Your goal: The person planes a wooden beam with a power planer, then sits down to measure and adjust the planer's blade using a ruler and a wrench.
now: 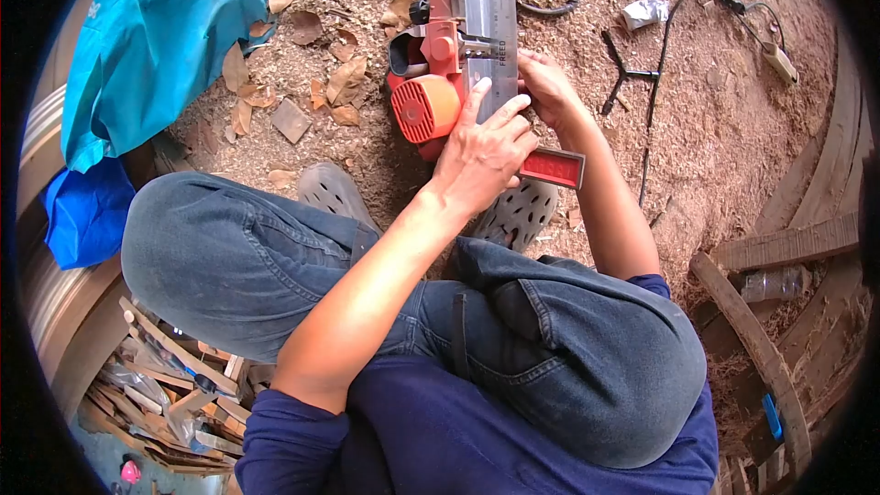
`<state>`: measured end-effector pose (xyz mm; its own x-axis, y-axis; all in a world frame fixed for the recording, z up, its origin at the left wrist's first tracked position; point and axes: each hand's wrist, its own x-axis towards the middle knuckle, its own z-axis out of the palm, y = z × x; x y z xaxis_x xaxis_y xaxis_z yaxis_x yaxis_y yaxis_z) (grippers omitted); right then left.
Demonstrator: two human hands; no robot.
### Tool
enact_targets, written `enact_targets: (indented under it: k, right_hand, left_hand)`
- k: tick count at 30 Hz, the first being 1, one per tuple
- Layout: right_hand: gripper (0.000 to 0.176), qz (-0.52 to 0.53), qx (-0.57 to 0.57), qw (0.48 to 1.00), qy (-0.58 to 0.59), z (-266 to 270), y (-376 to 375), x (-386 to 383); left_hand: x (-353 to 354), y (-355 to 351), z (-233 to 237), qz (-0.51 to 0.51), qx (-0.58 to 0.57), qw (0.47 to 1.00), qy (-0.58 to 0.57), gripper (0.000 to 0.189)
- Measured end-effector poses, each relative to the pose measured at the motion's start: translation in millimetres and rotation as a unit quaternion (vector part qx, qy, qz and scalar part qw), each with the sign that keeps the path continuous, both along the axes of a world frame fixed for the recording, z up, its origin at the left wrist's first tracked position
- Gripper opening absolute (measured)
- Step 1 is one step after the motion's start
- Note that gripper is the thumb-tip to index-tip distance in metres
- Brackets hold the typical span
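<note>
An orange-red electric planer rests on the sawdust in front of my feet, its metal sole facing up and to the right. A steel ruler lies lengthwise along that sole. My left hand is on the planer's near end, index finger stretched along the sole and the other fingers bent over it by the ruler's lower end; its thumb is hidden. At the ruler's right edge is my right hand, its fingers closed there and partly hidden. A red, dark-edged part sticks out below my hands.
Dry leaves and a small wood block lie on the sawdust. Right of the planer are a black cable, a black three-armed tool and curved boards. Turquoise cloth hangs left, above scrap wood.
</note>
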<state>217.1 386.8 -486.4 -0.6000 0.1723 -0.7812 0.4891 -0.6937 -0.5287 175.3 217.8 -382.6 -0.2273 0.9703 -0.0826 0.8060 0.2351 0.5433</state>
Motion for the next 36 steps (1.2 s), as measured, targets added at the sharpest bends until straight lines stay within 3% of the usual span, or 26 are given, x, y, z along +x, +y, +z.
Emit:
enact_targets:
  k: [11, 36]
  right_hand:
    - [0.013, -0.009, -0.019, 1.000, -0.015, 6, 1, 2]
    - [0.020, -0.009, 0.011, 1.000, -0.017, 11, -1, 0]
  left_hand:
    - [0, 0, 2, -0.001, -0.009, 1.000, 0.002, 0.059]
    - [-1, 0, 3, -0.007, -0.016, 1.000, 0.005, 0.059]
